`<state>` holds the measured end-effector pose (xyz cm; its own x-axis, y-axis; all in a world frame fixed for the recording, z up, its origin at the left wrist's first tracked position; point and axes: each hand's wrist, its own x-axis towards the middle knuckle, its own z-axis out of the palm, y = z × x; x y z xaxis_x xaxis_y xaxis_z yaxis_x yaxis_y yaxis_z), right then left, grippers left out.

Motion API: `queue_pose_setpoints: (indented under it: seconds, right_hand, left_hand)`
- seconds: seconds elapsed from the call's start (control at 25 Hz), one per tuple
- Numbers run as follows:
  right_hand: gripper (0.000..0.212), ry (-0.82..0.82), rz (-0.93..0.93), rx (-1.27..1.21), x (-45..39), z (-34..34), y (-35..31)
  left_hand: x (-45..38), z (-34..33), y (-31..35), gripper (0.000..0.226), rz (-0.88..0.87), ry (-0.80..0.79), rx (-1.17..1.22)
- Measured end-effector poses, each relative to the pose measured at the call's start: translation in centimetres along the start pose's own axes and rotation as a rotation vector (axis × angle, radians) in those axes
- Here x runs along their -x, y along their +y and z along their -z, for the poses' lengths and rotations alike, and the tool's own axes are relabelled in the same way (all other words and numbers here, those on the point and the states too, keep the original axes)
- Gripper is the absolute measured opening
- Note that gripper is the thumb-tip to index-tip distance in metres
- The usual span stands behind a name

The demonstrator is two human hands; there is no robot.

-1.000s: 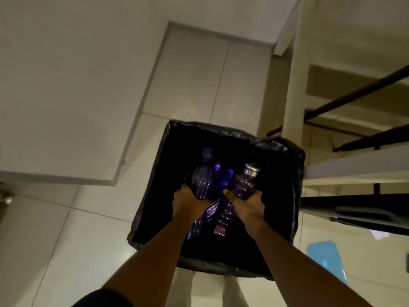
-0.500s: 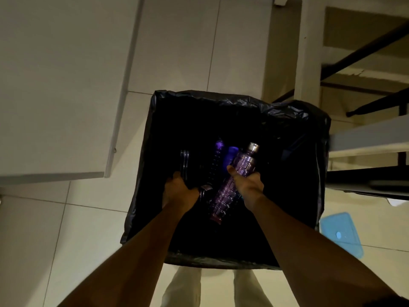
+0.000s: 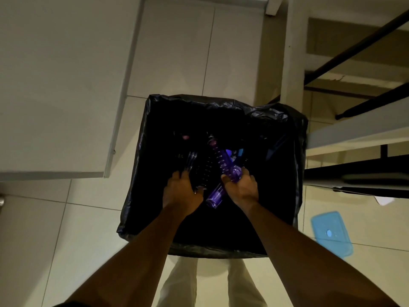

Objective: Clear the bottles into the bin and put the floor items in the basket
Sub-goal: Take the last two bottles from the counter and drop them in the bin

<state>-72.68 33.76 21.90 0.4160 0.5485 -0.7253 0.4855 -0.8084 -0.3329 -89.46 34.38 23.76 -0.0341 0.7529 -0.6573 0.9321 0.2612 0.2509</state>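
Note:
A bin lined with a black bag [image 3: 221, 105] stands on the tiled floor below me. Both my hands are down inside it. My right hand [image 3: 243, 189] is closed around a purple ribbed bottle [image 3: 222, 159], which points neck-first into the bin. My left hand [image 3: 182, 191] curls around the base of a dark, clear ribbed bottle [image 3: 202, 171] that is hard to make out against the liner. Another clear bottle [image 3: 191, 159] lies just left of it. Something small and bright blue [image 3: 230, 152] shows deeper in the bin.
A blue flat lid or container [image 3: 332, 233] lies on the floor to the bin's right, with a white scrap [image 3: 382, 200] beyond it. A white counter [image 3: 55, 85] overhangs on the left. A shelving rack with dark bars [image 3: 354, 129] crowds the bin's right side.
Both hands have gone lower into the bin. The purple bottle has swung so that its neck points left and down. The left-hand bottle has sunk into the dark.

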Motion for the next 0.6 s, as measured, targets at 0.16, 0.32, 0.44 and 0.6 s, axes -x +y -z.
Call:
queue_pose_setpoints:
  seconds: [0.16, 0.32, 0.44, 0.6]
  right_hand:
    - [0.082, 0.05, 0.212, 0.129, 2.7, 2.4, -0.3]
    - [0.086, 0.051, 0.356, 0.272, 5.3, 5.5, -0.5]
    - [0.087, 0.084, 0.444, 0.376, 7.7, 8.1, -0.8]
    - [0.088, 0.147, 0.563, 0.454, 11.5, 11.7, -1.2]
  left_hand:
    - [1.8, 0.9, 2.2, 0.088, -0.109, 0.062, -0.114]
    - [4.7, 2.3, 4.1, 0.092, -0.202, 0.126, -0.187]
    - [7.7, 3.7, 5.4, 0.091, -0.22, 0.165, -0.224]
    - [12.3, 6.1, 6.3, 0.092, -0.203, 0.218, -0.237]
